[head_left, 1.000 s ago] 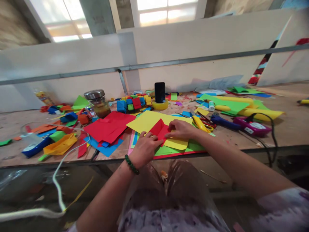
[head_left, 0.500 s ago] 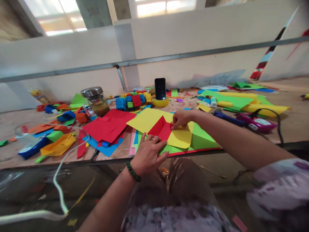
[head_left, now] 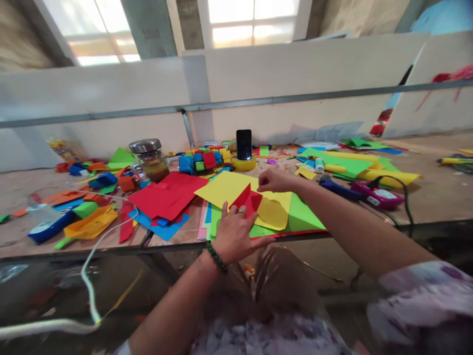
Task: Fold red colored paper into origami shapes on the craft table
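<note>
A small folded red paper piece [head_left: 253, 201] lies on yellow paper [head_left: 275, 209], with one flap standing up. My left hand [head_left: 236, 231] rests with spread fingers on the near left part of the red piece. Just above its right edge, my right hand [head_left: 275, 181] has its fingers curled together in a pinch; whatever is between the fingertips is too small to make out. Beneath the yellow paper are green sheets [head_left: 305, 217]. Larger red sheets [head_left: 168, 195] lie to the left of my hands.
A glass jar [head_left: 150, 160], a phone [head_left: 244, 144] on a yellow roll [head_left: 244, 163], and colourful paper cubes [head_left: 199, 160] stand behind. A purple device [head_left: 380, 195] with a cable is at right. A blue glue gun [head_left: 53, 227] lies left.
My right hand has lifted slightly and moved back from the red piece. The fingers of my left hand have spread wider, with the thumb further right. The camera view has tilted up.
</note>
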Demonstrator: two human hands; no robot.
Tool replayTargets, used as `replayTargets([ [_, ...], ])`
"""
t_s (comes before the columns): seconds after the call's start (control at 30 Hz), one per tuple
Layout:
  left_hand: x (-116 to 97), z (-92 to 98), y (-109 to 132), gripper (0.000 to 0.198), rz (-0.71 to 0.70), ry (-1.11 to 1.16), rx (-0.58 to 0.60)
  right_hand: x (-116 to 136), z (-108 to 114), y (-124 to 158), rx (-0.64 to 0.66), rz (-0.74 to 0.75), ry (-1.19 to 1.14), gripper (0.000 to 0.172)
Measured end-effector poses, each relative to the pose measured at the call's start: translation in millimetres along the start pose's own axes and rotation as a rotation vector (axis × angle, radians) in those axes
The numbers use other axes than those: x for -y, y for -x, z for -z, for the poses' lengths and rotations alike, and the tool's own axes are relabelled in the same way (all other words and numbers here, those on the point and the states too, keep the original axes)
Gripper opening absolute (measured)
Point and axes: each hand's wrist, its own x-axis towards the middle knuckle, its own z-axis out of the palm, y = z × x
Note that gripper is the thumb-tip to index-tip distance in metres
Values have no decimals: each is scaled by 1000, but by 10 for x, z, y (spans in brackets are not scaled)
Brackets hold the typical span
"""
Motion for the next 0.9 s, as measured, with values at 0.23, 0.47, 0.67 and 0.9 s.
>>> replayTargets([
  [0.23,4,-2,163,70,39,35,25,123,-283,99,209,119,-117,45],
  [0.47,-6,-59,376,72,63,125,20,294,-239,-19,341,24,-27,59],
  [0.67,41,-65,406,66,69,124,24,185,-199,-69,370,-82,-78,53],
  [0.9,9,-3,426,66,72,159,10,68,-106,-25,297,-107,-48,49],
])
